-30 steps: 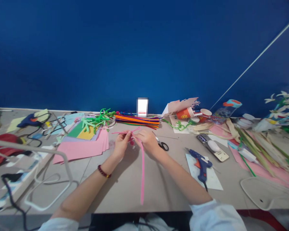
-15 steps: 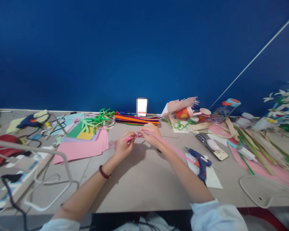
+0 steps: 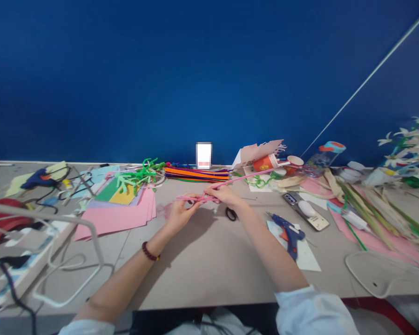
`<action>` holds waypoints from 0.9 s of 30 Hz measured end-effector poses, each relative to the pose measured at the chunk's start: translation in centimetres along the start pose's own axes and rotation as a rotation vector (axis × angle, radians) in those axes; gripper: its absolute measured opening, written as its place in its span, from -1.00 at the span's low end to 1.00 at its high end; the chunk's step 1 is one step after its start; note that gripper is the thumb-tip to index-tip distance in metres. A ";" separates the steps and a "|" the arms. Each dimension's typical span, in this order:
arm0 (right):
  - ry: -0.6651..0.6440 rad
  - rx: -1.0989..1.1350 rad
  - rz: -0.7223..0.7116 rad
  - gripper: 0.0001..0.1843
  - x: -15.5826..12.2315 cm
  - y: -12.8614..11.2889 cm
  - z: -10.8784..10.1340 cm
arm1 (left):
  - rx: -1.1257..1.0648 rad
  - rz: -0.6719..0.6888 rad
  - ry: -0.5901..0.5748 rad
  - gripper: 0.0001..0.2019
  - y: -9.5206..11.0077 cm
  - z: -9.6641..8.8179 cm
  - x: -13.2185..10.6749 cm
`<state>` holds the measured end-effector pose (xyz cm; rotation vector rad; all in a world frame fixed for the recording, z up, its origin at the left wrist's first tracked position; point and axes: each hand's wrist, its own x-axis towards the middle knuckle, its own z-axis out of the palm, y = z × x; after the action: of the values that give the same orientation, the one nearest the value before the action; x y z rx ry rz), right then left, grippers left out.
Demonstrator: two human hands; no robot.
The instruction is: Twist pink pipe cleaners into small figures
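A pink pipe cleaner [image 3: 246, 177] is pinched between my two hands above the middle of the desk. My left hand [image 3: 182, 213] grips its bent end, and a short piece sticks out to the left of the fingers. Close beside it, my right hand [image 3: 226, 195] is closed on the same pipe cleaner, whose long free end slants up to the right. The fingers partly hide the bend between them. Behind my hands lies a bundle of orange, purple and dark pipe cleaners [image 3: 197, 174]. A black scissors handle [image 3: 231, 214] shows under my right wrist.
To the left are pink paper sheets [image 3: 113, 221], green pipe cleaner pieces [image 3: 148, 172] and a white power strip [image 3: 31, 263]. A blue glue gun [image 3: 289, 232], a phone [image 3: 319, 221] and paper cups [image 3: 265, 163] lie to the right. A lit screen [image 3: 204, 154] stands against the blue wall.
The pipe cleaner's long end has swung from along my right forearm to pointing up and right. My right hand has turned slightly, and the scissors handle has come into view.
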<state>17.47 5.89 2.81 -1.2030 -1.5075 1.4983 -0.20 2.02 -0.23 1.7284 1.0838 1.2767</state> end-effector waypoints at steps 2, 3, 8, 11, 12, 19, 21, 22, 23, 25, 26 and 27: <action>-0.012 0.014 -0.008 -0.74 0.0 -0.1 0.1 | -0.011 -0.008 0.021 -0.83 -0.1 0.1 0.0; -0.019 0.023 -0.008 -0.74 0.0 -0.1 0.1 | -0.016 -0.005 0.037 -0.84 -0.2 0.1 -0.1; -0.071 0.079 0.038 -0.72 -0.1 0.0 0.0 | -0.061 -0.011 0.060 -0.86 -0.1 0.2 0.0; -0.128 0.129 0.037 -0.72 0.2 0.5 0.1 | -0.216 -0.160 0.030 -0.80 -0.1 0.1 0.1; -0.130 0.140 0.034 -0.74 0.3 0.7 0.2 | -0.288 -0.220 0.018 -0.78 -0.3 0.1 0.1; 0.088 -0.154 -0.104 -0.89 0.9 1.6 2.1 | -0.506 -0.367 0.216 -0.71 -2.3 0.0 0.8; 0.154 -0.411 -0.315 -0.85 0.2 1.2 2.8 | -0.529 -0.394 0.286 -0.71 -2.6 -0.1 0.9; 0.166 -0.543 -0.414 -0.82 -0.2 0.8 3.1 | -0.540 -0.403 0.299 -0.71 -2.6 -0.1 0.9; 0.155 -0.662 -0.485 -0.79 -0.7 0.5 3.4 | -0.547 -0.409 0.290 -0.71 -2.6 -0.1 0.9; 0.102 -0.842 -0.562 -0.77 -1.6 -0.4 3.8 | -0.539 -0.406 0.241 -0.70 -2.4 -0.1 0.8; 0.078 -0.893 -0.580 -0.78 -1.9 -0.7 4.0 | -0.520 -0.397 0.222 -0.70 -2.2 -0.1 0.7; 0.058 -0.926 -0.587 -0.78 -2.2 -1.0 4.2 | -0.486 -0.383 0.217 -0.70 -2.1 -0.1 0.7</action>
<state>14.19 2.47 3.69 -1.0798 -2.3448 0.3456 -0.64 3.44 -1.85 0.9872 1.0519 1.3567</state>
